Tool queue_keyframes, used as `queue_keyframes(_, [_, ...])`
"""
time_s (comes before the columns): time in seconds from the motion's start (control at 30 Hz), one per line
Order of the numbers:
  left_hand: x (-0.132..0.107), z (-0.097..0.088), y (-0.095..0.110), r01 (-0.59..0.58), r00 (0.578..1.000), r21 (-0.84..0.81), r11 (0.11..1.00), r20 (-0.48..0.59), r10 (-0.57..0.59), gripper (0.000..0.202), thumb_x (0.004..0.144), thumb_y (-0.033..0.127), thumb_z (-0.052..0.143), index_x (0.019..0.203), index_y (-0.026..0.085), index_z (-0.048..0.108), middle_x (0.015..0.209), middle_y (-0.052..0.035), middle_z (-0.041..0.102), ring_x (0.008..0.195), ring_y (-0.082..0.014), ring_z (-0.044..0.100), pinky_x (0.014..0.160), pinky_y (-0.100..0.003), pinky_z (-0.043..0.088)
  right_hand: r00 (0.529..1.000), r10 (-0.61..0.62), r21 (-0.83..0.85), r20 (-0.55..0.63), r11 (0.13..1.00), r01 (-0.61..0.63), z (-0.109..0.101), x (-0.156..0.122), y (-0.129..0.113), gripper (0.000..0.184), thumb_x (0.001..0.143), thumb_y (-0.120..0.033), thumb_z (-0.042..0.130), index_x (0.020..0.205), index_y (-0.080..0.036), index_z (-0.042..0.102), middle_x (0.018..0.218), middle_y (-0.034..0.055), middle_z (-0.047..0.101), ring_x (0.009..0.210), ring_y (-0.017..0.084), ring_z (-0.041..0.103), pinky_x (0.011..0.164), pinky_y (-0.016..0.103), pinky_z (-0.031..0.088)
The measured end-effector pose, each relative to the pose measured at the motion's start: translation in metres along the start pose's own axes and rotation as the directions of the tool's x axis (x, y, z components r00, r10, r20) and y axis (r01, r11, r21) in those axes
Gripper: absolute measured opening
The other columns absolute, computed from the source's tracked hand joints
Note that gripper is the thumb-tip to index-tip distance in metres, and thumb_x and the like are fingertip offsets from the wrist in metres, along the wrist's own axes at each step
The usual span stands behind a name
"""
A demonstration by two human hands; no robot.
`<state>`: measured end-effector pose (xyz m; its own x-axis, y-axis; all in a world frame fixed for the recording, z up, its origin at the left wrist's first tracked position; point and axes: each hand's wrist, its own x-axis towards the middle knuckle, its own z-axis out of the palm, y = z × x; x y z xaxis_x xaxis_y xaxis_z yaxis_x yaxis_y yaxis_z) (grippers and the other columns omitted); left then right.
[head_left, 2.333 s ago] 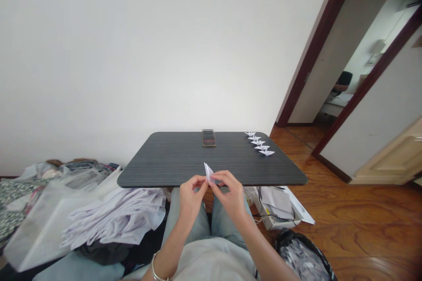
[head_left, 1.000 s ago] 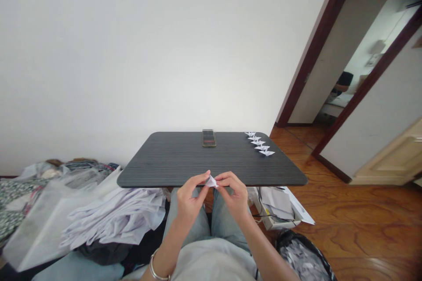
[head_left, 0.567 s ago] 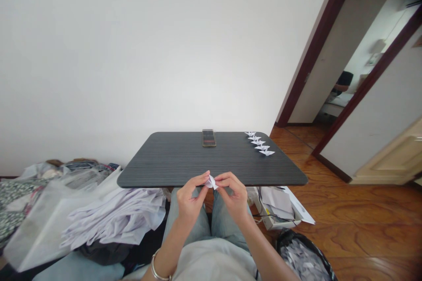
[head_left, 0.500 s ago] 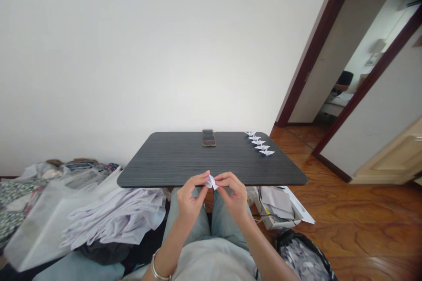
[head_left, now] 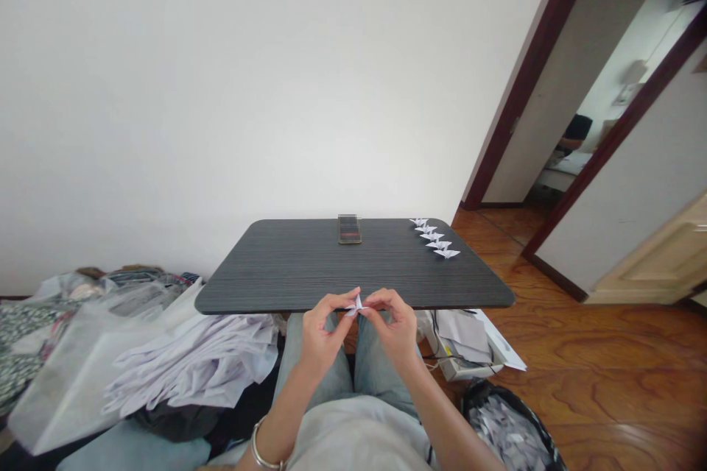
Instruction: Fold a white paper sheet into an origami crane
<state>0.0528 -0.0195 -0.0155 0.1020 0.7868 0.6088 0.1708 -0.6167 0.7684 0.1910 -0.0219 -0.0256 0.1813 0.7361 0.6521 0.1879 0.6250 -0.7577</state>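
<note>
I see the small folded paper at lower centre of the frame, just in front of the near edge of the dark table and above the lap. Left hand and right hand both pinch it, thumb and forefinger tips closed on it from either side. Most of the piece is covered by the fingertips; only a small white point shows.

- Bracelet on the left wrist, bottom of frame.
- Phone at the table's far edge, centre.
- Row of folded paper figures at the table's far right corner, well apart from the hands.
- Pile of white sheets at lower left, beside the left knee.
- Box of papers under the table's right edge.
- Dark bin of paper scraps at lower right.
</note>
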Motion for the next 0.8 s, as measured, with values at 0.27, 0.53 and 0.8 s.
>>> queue_keyframes(0.27, [0.0019,-0.0003,0.0033,0.077,0.996,-0.04,0.996,0.053,-0.075,0.01,0.08,0.021,0.056,0.089,0.018,0.061,0.103,-0.009,0.07,0.094,-0.0207,0.066,0.083,-0.032,0.049,0.986,-0.116,-0.017,0.121,0.993,0.119,-0.0016,0.0055,-0.0068,0.011,0.082,-0.018,0.057,0.073,-0.021,0.063,0.067,0.0017,0.062,0.066,0.017,0.059,0.059,0.028,0.047])
queue_keyframes(0.53, [0.004,-0.0022,0.0065,0.085,0.994,-0.044,0.995,0.075,-0.081,0.016,0.081,0.022,0.056,0.088,0.018,0.069,0.097,-0.0061,0.072,0.091,-0.0213,0.066,0.083,-0.031,0.049,0.978,-0.139,-0.029,0.153,0.989,0.145,-0.002,0.0062,-0.0093,0.015,0.084,-0.017,0.053,0.073,-0.021,0.062,0.068,0.0014,0.059,0.065,0.016,0.056,0.058,0.028,0.045])
queue_keyframes(0.8, [0.0041,-0.0002,0.0004,0.19,0.982,-0.163,0.968,0.035,-0.186,0.015,0.077,0.026,0.061,0.084,0.017,0.072,0.083,-0.0053,0.073,0.082,-0.0206,0.067,0.077,-0.029,0.049,0.971,-0.178,-0.035,0.158,0.982,0.186,-0.0027,0.0019,-0.0092,0.015,0.084,-0.017,0.054,0.088,-0.022,0.067,0.072,0.0026,0.059,0.068,0.017,0.056,0.058,0.028,0.045])
